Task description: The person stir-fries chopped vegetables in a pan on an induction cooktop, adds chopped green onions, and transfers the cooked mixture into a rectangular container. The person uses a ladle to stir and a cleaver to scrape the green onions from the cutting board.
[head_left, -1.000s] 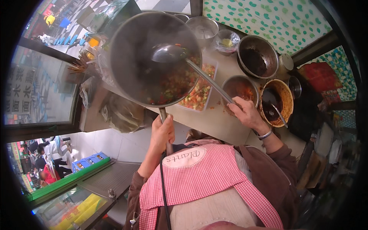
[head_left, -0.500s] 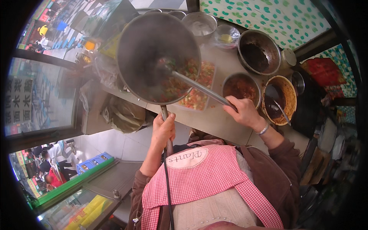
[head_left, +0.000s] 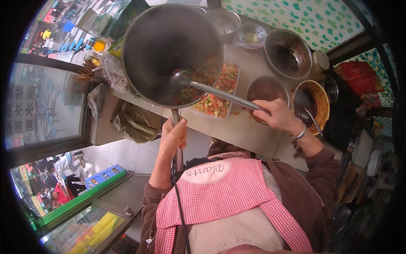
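My left hand is closed round the handle of a large dark wok, which is tilted above the counter. In my right hand is the long metal handle of a ladle; its bowl lies inside the wok, against chopped red and green vegetables. Below the wok's right side stands a clear plastic container full of diced red, green and pale vegetables, partly hidden by the wok and the ladle. Steam blurs the wok's inside.
Right of the container are a metal bowl, a large stained metal bowl and a yellowish tub of dark sauce with a spoon. Bowls line the back. Plastic bags hang at the left; a window frame stands beyond.
The wok has shifted slightly left and up with my left hand. My right hand has moved right, and the ladle's bowl now shows more clearly. The steam has thinned.
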`<state>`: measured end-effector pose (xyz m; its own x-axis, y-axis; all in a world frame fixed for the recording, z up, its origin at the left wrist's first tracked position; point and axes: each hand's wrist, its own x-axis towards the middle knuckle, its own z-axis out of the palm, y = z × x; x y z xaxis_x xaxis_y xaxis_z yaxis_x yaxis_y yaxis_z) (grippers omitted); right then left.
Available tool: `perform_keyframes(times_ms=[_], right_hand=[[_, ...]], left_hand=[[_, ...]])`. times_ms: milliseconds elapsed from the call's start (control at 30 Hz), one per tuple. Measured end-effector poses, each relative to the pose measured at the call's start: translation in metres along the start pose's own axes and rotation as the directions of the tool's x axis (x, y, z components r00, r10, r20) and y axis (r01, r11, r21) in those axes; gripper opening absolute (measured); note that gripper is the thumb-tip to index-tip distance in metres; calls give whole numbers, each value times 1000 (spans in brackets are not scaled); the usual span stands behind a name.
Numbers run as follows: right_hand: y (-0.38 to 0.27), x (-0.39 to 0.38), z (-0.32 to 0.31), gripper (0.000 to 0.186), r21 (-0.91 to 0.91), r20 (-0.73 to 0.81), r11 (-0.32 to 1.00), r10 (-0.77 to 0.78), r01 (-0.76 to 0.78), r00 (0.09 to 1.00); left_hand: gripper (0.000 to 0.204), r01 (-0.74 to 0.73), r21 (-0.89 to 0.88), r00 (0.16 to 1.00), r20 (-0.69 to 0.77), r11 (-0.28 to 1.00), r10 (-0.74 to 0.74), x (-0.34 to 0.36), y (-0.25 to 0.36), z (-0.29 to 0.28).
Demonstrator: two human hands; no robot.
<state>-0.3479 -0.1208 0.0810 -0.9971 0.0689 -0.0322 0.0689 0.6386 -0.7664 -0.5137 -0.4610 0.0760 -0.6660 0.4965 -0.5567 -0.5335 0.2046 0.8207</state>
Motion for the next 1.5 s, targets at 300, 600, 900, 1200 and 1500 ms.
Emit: perform_keyframes(times_ms=[300, 600, 900, 1200, 1500], right_hand=[[17, -26, -15, 34, -297, -198, 955, -83, 21, 977], [15, -28, 22, 30, -172, -216, 982, 41, -80, 976], [-4, 13, 9, 28, -197, -440, 980, -113, 27, 891], [16, -25, 36, 26, -57, -337, 978, 172, -202, 926], [4, -76, 26, 24, -19, -243, 975, 210, -221, 947]], left_hand=[[28, -4, -26, 999, -43, 1000, 3, 5, -5, -6], [25, -9, 11, 998, -62, 1000, 10, 4, -5, 1], [23, -33, 113, 998, -55, 993, 40, 1, -9, 12], [21, -91, 247, 990, -83, 965, 115, -2, -8, 21], [22, -109, 332, 978, -132, 937, 161, 2, -11, 26]])
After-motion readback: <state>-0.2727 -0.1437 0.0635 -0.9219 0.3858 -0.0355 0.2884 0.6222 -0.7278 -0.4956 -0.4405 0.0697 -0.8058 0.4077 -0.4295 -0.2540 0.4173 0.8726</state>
